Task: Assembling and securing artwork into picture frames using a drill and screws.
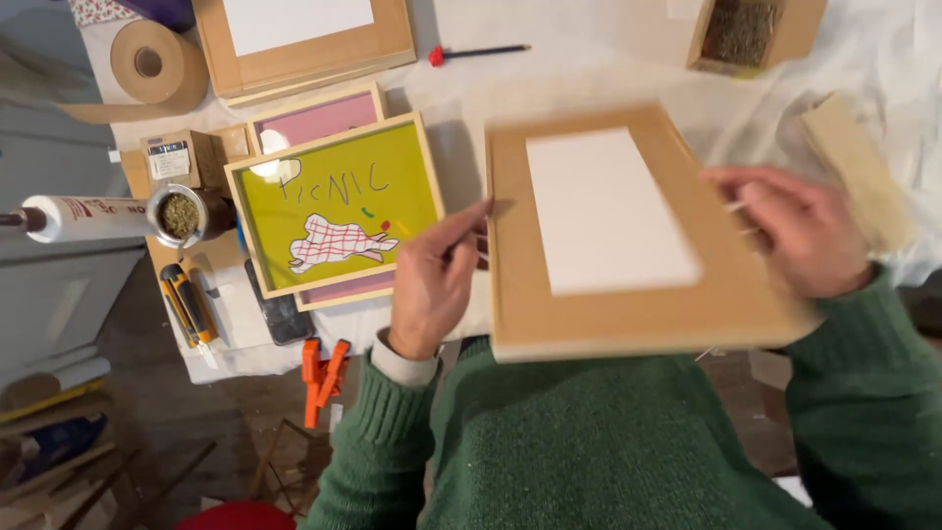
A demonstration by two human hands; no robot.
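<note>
Head view, hands: the left hand (432, 280) pinches the left edge of the wooden frame back (628, 236); the right hand (800, 231) rests on its right edge, fingers closed around thin pale sticks, blurred.
Where it lies: near the person, tilted off the white-covered table (589, 69).
Progress: I'd judge the yellow-green framed picture (334, 201) finished; the held frame shows its backing board and white panel, so closing work looks unfinished.
Count: four frames, counting a pink one (319, 118) underneath and another (304, 39) far left; one brown tape roll (152, 64); one orange clamp (322, 378).
</note>
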